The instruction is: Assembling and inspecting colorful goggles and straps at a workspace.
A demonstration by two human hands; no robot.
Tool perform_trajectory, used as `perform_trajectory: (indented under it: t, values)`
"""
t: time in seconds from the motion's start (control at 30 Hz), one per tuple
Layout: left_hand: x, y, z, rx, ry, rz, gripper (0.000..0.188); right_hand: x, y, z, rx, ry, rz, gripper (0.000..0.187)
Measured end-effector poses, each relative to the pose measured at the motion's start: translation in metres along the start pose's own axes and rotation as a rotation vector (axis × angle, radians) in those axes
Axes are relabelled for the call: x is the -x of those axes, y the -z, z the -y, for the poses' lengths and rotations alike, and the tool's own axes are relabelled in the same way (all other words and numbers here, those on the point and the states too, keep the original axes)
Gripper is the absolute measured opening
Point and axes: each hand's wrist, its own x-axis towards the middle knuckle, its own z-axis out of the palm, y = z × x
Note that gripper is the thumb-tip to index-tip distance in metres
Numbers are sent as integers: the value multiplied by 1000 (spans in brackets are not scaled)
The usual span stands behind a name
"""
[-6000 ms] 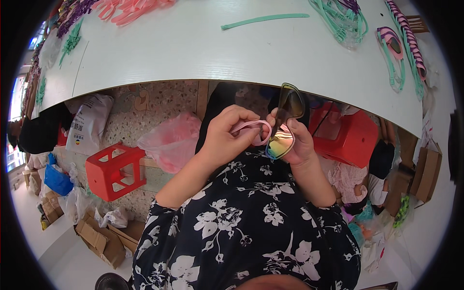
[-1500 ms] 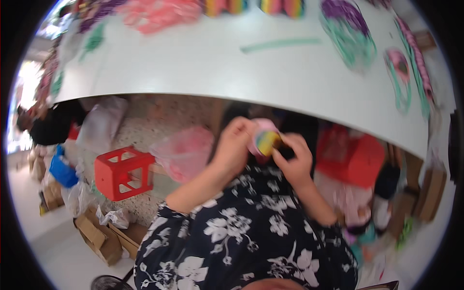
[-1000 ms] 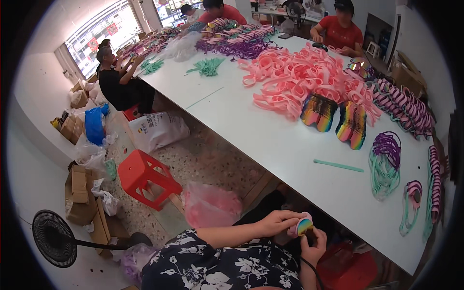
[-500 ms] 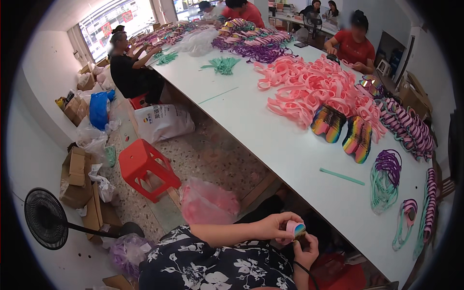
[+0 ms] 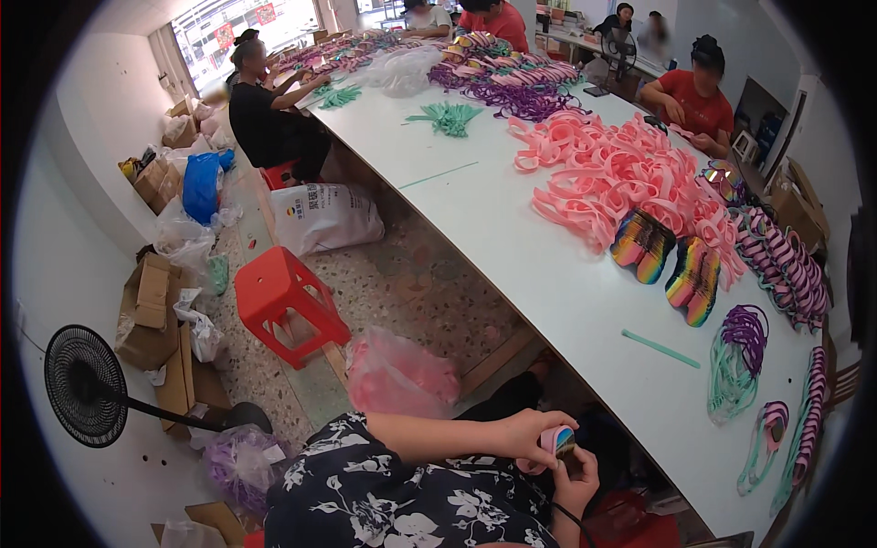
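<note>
Above my lap, just off the near edge of the table, I hold a small curled pink band with a shiny rainbow-coloured piece (image 5: 563,442). My left hand (image 5: 532,435) pinches it from above and the left, fingers closed. From below and the right, my right hand (image 5: 575,477) grips its lower part between thumb and fingers. The fingers hide much of the piece. Nearest on the white table (image 5: 548,265) lie a short flat green strip (image 5: 660,348) and two stacks of rainbow-coloured, eye-mask-shaped pieces (image 5: 642,245), beside a large heap of pink bands (image 5: 612,173).
Purple and green cords (image 5: 738,356) and rows of pink-and-black striped pieces (image 5: 776,265) lie along the right. A red stool (image 5: 285,301), a bag of pink material (image 5: 402,373) and a black fan (image 5: 87,385) stand left. Co-workers sit around the table, one in red (image 5: 699,100).
The whole view has shifted, so the table and room sit farther right. My hands still hold the pink band, its rainbow face turned slightly. The co-worker in red has raised one hand.
</note>
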Motion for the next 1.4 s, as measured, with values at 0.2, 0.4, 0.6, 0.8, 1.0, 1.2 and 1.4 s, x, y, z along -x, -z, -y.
perform_trajectory:
  t: [0.2,0.4,0.6,0.8,1.0,1.2,1.4]
  values:
    - [-9,0,9,-156,-166,-66,65,2,2,-5,-51,-90,-16,39]
    - [-18,-2,31,-194,-357,-132,66,-4,0,7,-140,-225,-45,39]
    - [-17,-1,18,-138,-242,-108,68,-6,7,2,-130,-181,-22,40]
    - [-15,1,8,-163,-122,-81,66,-10,7,12,-107,-159,-8,38]
    - [-21,-4,26,-178,-444,-165,62,-10,11,10,-143,-135,15,38]
    - [-18,-4,15,-168,-153,-97,63,-12,17,4,-88,-104,41,39]
    - [-27,7,9,-292,-275,4,67,-13,15,7,-100,-143,29,36]
